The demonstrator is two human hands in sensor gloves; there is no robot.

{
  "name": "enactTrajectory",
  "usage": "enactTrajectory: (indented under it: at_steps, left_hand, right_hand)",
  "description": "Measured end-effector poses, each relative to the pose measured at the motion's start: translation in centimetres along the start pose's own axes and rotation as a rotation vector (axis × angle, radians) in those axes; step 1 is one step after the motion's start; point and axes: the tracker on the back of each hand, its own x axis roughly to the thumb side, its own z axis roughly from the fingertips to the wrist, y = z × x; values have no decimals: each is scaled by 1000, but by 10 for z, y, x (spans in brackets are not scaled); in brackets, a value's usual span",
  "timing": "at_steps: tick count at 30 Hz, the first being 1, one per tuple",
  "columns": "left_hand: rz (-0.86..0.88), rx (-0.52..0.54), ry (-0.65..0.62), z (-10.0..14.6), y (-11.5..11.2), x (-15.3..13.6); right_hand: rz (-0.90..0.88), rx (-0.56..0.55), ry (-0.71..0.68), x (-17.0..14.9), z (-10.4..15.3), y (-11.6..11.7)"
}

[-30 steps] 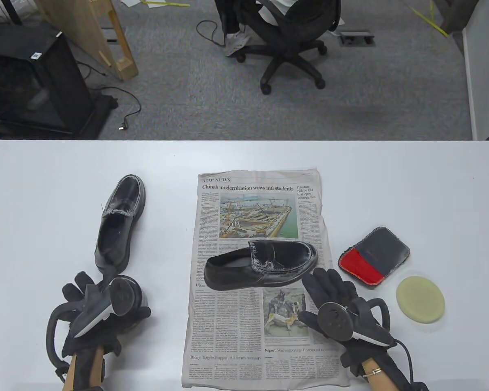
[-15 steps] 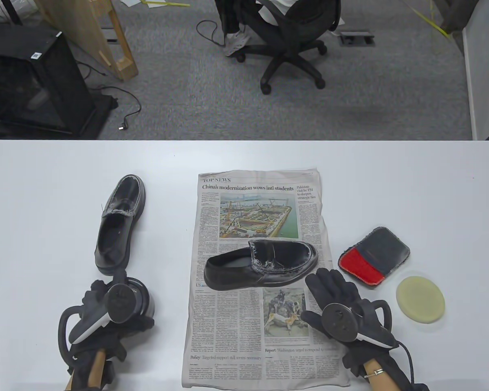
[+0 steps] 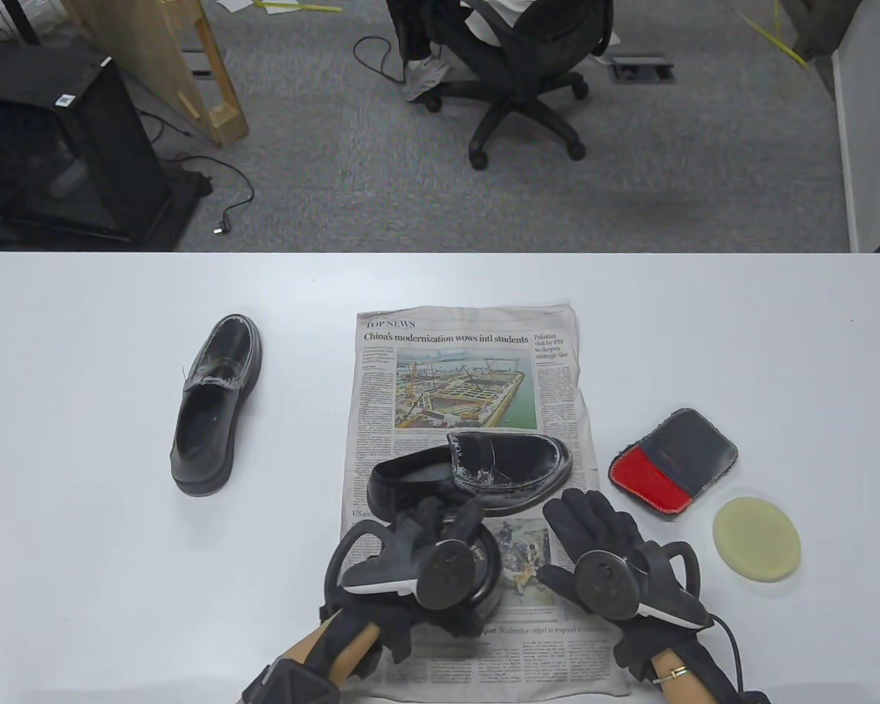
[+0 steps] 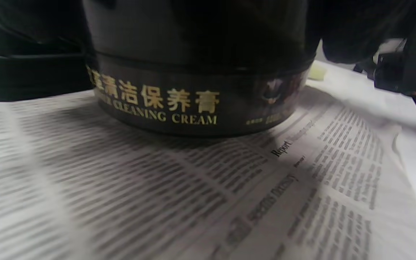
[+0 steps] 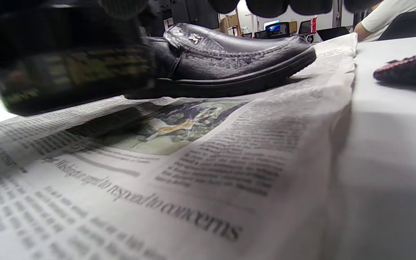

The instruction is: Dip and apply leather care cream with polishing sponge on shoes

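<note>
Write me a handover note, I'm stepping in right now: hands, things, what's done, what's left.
Left hand grips the cream jar, low over or on the newspaper; lid looks on.
Right hand open, flat beside the shoe on the paper.
Second shoe on bare table, left.
Yellow sponge and red-and-black cloth untouched, right.
Left: open the jar, dip the sponge, apply to both shoes.

Cream jar (image 3: 484,565) largely under tracker (image 3: 418,572)

Black cream jar (image 4: 197,72), gold "CLEANING CREAM" lettering, upright on newsprint, gripped under left hand (image 3: 418,565). Black loafer (image 3: 477,469) just beyond both hands, toe right. Round pale sponge (image 3: 757,539) flat, right of right hand (image 3: 616,557).
</note>
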Motion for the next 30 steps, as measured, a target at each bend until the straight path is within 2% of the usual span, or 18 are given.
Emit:
enactTrajectory:
  at_steps: [5, 7, 11, 15, 18, 20, 24, 30]
  left_hand:
    - [-56, -2, 3, -18, -10, 14]
    - [-84, 60, 9, -13, -12, 13]
    - [25, 87, -13, 7, -14, -6]
    - [1, 35, 97, 24, -29, -31]
    - [45, 2, 108, 24, -41, -38]
    - [62, 45, 130, 21, -39, -36]
    - [90, 37, 123, 18, -41, -38]
    - [90, 42, 119, 18, -43, -39]
  right_hand:
    - [8, 33, -44, 11, -3, 5]
    - [-7, 58, -77, 19, -6, 8]
    - [-15, 79, -123, 37, -12, 10]
    - [64, 81, -153, 62, -21, 8]
    - [150, 94, -149, 78, -30, 8]
    - [217, 140, -139, 89, -37, 7]
    - [322, 191, -140, 106, -46, 7]
    - [222, 179, -252, 119, -52, 1]
